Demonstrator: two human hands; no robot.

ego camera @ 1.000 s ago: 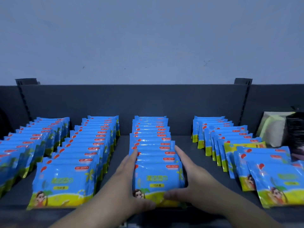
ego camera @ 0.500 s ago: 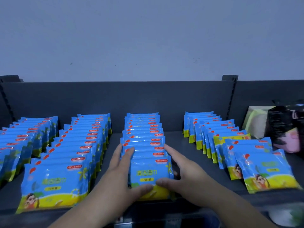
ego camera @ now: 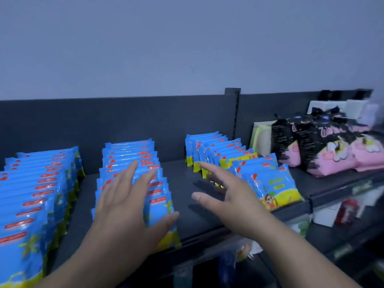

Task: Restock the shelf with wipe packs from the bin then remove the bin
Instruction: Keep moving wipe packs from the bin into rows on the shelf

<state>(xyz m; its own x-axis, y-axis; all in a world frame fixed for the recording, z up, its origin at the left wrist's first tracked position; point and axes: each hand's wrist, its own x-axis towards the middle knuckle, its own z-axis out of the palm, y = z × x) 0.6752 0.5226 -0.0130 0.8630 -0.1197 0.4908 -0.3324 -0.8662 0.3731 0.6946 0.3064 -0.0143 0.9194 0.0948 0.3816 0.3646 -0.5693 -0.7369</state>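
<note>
Blue and yellow wipe packs stand in rows on the dark shelf [ego camera: 187, 217]. My left hand [ego camera: 124, 202] lies flat, fingers straight, on top of the middle row [ego camera: 128, 156]. My right hand [ego camera: 230, 196] hovers open with spread fingers over the bare gap between the middle row and the right row [ego camera: 268, 177], holding nothing. Another row [ego camera: 35, 190] fills the left side. The bin is not clearly in view; something translucent shows below the shelf edge.
Black and pink packs [ego camera: 324, 146] lie on the shelf to the right, with pale packs [ego camera: 261, 136] behind them. A shelf upright [ego camera: 233, 113] rises at the back. Lower shelves with goods [ego camera: 345, 210] show at the right.
Both hands have let go of the front pack of the middle row. My right hand moved right over the gap. The view has swung to the right.
</note>
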